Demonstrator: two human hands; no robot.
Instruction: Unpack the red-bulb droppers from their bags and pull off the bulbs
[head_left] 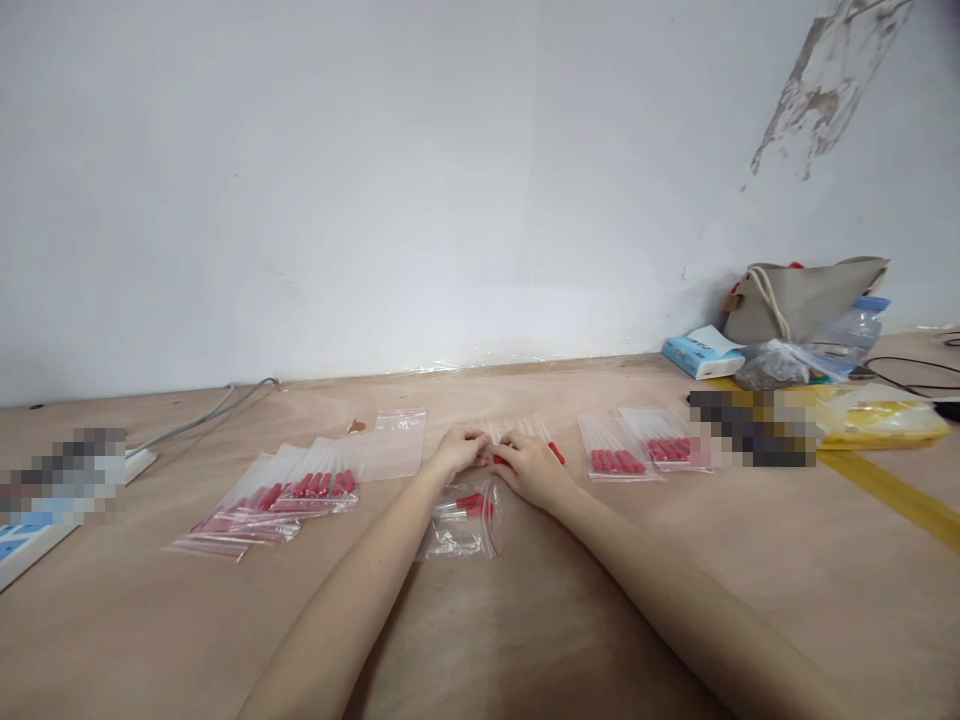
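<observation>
My left hand and my right hand meet at the middle of the table. The right hand's bent fingers close on red-ended clear tubes, which look like droppers. Curled beside it, the left hand has its fingertips close to the same tubes; what it pinches is too small to make out. A loose red-ended tube lies just right of the right hand. Below both hands is a clear zip bag with several red-ended tubes in it. An unfilled zip bag lies left of my left hand.
Several filled zip bags overlap on the left; two more filled bags lie right. Power strip and its cable are far left. Tissue pack, grey bag, plastic bottle and yellow package stand far right.
</observation>
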